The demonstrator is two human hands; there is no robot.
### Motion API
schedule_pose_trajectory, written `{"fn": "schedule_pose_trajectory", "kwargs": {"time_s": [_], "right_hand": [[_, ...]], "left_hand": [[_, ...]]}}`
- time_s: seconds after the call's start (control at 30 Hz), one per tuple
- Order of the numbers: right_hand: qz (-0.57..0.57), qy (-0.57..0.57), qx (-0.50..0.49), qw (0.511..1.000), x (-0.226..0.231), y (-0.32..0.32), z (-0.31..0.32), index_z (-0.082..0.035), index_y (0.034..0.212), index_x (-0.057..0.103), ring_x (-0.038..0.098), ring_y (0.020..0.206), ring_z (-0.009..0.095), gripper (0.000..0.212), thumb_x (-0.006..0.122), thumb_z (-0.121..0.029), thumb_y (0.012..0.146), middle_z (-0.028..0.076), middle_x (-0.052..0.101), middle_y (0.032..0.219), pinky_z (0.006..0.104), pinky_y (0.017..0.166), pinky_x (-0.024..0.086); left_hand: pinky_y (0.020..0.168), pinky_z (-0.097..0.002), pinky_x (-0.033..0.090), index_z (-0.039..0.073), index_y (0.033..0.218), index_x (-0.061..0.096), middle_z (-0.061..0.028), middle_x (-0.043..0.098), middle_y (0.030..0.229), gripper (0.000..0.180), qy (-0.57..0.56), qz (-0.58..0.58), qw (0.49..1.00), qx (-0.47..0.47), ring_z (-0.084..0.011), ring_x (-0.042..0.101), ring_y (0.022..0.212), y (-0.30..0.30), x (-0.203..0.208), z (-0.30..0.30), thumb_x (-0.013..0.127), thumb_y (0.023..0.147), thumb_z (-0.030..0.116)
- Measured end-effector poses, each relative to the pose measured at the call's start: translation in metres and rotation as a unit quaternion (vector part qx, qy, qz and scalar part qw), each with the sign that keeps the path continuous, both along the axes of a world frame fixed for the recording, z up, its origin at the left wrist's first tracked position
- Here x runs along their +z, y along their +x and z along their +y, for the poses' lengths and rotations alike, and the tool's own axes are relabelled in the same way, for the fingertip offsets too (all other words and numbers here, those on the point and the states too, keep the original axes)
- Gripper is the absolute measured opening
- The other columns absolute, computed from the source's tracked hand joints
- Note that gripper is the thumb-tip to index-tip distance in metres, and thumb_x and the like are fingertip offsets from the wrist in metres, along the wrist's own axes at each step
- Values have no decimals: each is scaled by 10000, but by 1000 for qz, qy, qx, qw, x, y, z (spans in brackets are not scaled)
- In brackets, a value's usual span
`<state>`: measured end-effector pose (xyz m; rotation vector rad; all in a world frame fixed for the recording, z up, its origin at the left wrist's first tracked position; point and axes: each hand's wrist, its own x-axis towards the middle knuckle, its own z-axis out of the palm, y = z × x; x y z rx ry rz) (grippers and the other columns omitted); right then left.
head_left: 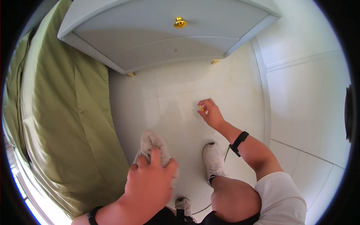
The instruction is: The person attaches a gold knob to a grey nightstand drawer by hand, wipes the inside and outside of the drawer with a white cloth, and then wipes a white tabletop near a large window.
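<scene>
A: What are the hands doing?

B: The right hand is pinching a small gold piece between thumb and fingertips, nearly closed, above the pale floor. The left hand is curling about half open, fingers spread, over a fuzzy off-white cloth and seems to be gripping it.

A: What could be going wrong from here?

B: The gold piece is looking small and smooth, and only fingertips are holding it, so it could be slipping. Once loose, it could be rolling under the pale cabinet, which is standing on gold feet. A dark cable is lying beside the right shoe; a shifting foot could be snagging it.

A: Are you seeing any brand or writing?

B: None I'm able to read. The cabinet's gold knob is showing dark marks, perhaps pattern, perhaps reflection. The wristband is showing plain black.
</scene>
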<state>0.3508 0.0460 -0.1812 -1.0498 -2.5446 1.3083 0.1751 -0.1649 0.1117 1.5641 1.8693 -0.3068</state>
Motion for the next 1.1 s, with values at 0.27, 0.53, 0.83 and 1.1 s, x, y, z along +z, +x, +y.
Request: {"fn": "schedule_pose_trajectory", "kwargs": {"time_s": [0.27, 0.53, 0.83, 1.1], "right_hand": [[337, -182, -172, 907, 70, -133, 33, -19, 1067, 589, 640, 923, 136, 255, 723, -2, 852, 57, 647, 1015, 263, 827, 542], [365, -80, -205, 904, 70, -176, 57, 17, 1080, 584, 668, 963, 168, 245, 691, 47, 862, 107, 672, 1040, 280, 872, 543], [381, -31, -174, 907, 59, -174, 55, 19, 1084, 597, 682, 942, 173, 241, 696, 36, 865, 113, 684, 1048, 284, 866, 549], [367, -73, -205, 904, 62, -175, 57, 17, 1011, 583, 685, 916, 154, 153, 685, -6, 901, 102, 698, 954, 274, 796, 549]], "left_hand": [[709, -438, 569, 156, 1174, 551, -182, 445, 1144, 558, -33, -3, 999, -13, -359, 591, 914, 3, -1, 1, 784, 669, 204], [719, -429, 570, 158, 1194, 551, -183, 454, 1152, 569, -32, 8, 999, -14, -356, 598, 928, 0, 0, 5, 777, 674, 209], [680, -413, 573, 170, 1178, 568, -188, 458, 1131, 578, 0, 17, 1000, -22, -353, 599, 907, -1, 1, 0, 784, 643, 212], [656, -399, 569, 178, 1158, 565, -170, 455, 1106, 580, 10, 23, 1000, -16, -333, 595, 878, -3, -5, -3, 798, 629, 223]]}}
